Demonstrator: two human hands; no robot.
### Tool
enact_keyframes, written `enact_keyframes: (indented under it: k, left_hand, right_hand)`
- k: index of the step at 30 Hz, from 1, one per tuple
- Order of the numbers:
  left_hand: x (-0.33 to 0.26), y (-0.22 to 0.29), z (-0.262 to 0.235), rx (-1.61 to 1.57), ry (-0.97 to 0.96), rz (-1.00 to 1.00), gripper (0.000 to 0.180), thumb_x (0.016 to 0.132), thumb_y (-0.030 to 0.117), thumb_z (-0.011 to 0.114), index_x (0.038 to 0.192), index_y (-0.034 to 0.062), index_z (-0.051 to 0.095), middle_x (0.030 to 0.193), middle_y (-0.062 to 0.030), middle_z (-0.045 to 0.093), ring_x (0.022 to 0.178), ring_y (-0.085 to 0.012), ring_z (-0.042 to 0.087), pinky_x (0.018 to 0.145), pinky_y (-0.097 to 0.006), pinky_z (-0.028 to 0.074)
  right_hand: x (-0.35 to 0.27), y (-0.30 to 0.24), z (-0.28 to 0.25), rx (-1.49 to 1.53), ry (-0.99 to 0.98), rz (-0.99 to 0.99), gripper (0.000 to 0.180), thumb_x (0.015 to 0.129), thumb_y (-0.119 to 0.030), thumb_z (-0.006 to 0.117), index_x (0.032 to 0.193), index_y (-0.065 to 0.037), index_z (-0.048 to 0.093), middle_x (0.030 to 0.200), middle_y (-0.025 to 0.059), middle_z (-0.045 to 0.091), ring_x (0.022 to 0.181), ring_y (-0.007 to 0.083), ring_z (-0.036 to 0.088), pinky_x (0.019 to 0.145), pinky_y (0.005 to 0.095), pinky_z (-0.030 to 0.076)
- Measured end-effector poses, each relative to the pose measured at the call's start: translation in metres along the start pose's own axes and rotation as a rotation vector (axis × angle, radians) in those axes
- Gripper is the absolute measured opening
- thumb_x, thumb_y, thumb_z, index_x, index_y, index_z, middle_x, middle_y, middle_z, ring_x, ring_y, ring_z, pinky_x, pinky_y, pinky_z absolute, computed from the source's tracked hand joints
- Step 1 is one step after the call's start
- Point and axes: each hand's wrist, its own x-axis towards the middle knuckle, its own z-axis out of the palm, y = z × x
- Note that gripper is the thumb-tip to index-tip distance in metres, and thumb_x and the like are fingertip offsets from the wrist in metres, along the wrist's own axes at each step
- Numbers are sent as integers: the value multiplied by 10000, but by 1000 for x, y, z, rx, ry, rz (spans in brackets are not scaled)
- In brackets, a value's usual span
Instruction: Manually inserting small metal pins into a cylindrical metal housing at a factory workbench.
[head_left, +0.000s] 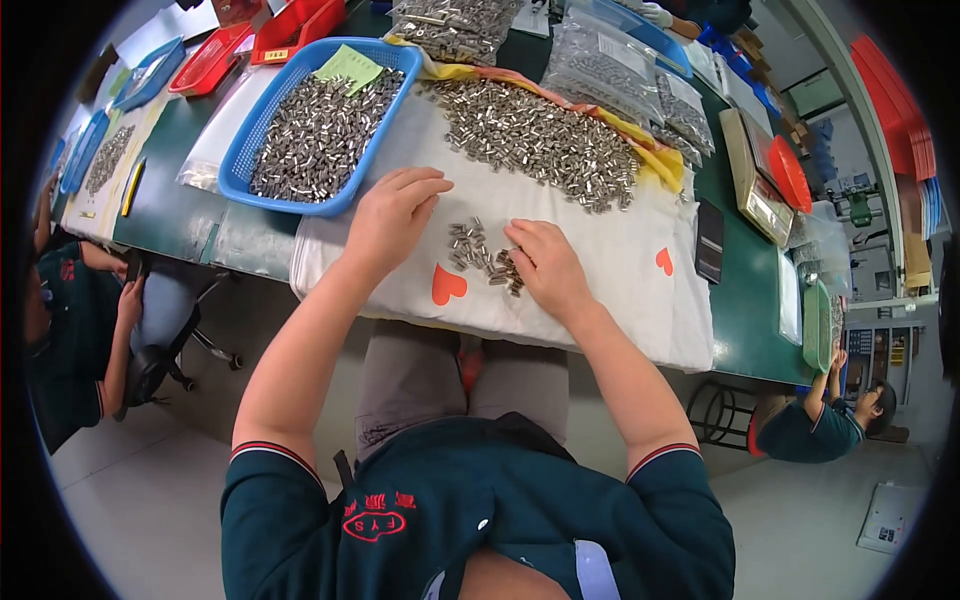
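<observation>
My left hand (398, 218) hovers over the white cloth beside the blue basket (232, 165), fingers curled and pressed together; what they hold, if anything, is hidden. My right hand (550, 265) rests on the cloth with its thumb apart from the fingers. Its fingertips touch the edge of a small cluster of short silver metal cylinders (468, 245). Beyond my hands lies a big heap of the same metal cylinders (540, 135). More of them fill the blue basket, with a green paper slip (348, 66) on top.
Clear bags of metal parts (605, 70) stand behind the heap. A dark phone-like object (709, 240) lies right of the cloth (600, 320). Red trays (213, 62) sit at the far left. One person (80, 320) sits left, another (820, 425) at the right.
</observation>
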Motion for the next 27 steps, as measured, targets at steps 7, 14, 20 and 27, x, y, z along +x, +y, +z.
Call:
enact_keyframes:
  k: [7, 14, 20, 27]
  left_hand:
    - [-76, 70, -10, -940, -287, -609, 182, 840, 36, 488, 975, 0, 605, 841, -59, 630, 786, -106, 579, 735, -235, 460]
    - [-107, 88, 15, -1238, -334, -817, 199, 859, 46, 472, 1013, -18, 581, 884, -45, 618, 801, -85, 558, 740, -218, 455]
    - [-113, 92, 21, -1287, -396, -884, 202, 866, 72, 482, 1019, -19, 577, 893, -46, 614, 804, -85, 556, 741, -210, 451]
    - [-117, 99, 36, -1413, -534, -1085, 204, 877, 101, 483, 1031, 2, 572, 898, -41, 610, 794, -87, 556, 730, -221, 458]
  right_hand:
    - [-5, -24, 3, 44, -49, 42, 312, 706, -157, 631, 979, -15, 575, 1004, 123, 541, 959, 292, 478, 841, 366, 392]
    - [-7, -27, 9, -22, -7, 48, 278, 661, -170, 670, 891, -33, 593, 945, 104, 536, 926, 284, 483, 808, 362, 400]
    - [-13, -19, 2, 21, -40, 68, 191, 663, -115, 650, 821, -39, 574, 916, 100, 532, 911, 282, 485, 796, 362, 403]
    - [-19, -11, -11, 152, 186, 183, 158, 730, -87, 600, 880, -41, 585, 988, 119, 559, 937, 282, 515, 798, 357, 433]
